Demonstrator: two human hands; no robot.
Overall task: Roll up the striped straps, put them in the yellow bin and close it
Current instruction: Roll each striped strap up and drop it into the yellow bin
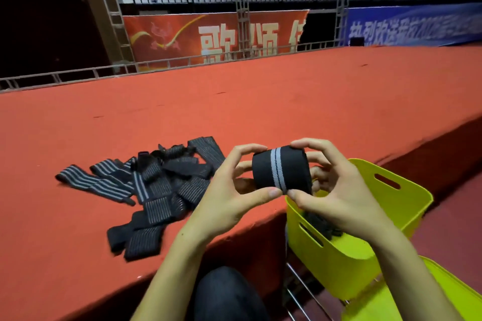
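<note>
A rolled black strap with two grey stripes [280, 170] is held in the air between both hands, just above the near edge of the red stage. My left hand [229, 193] pinches its left end with thumb and fingers. My right hand [336, 190] grips its right end, thumb under and fingers over. A pile of several loose black-and-grey striped straps [156, 187] lies on the red carpet to the left. The yellow bin [347, 250] stands open below my right hand, with dark straps partly visible inside.
The red-carpeted stage [260, 101] stretches far back to a metal rail. A yellow lid or panel [443, 294] lies at the lower right beside the bin. My dark-clothed knee [227, 292] is below the hands. Metal chair bars show under the bin.
</note>
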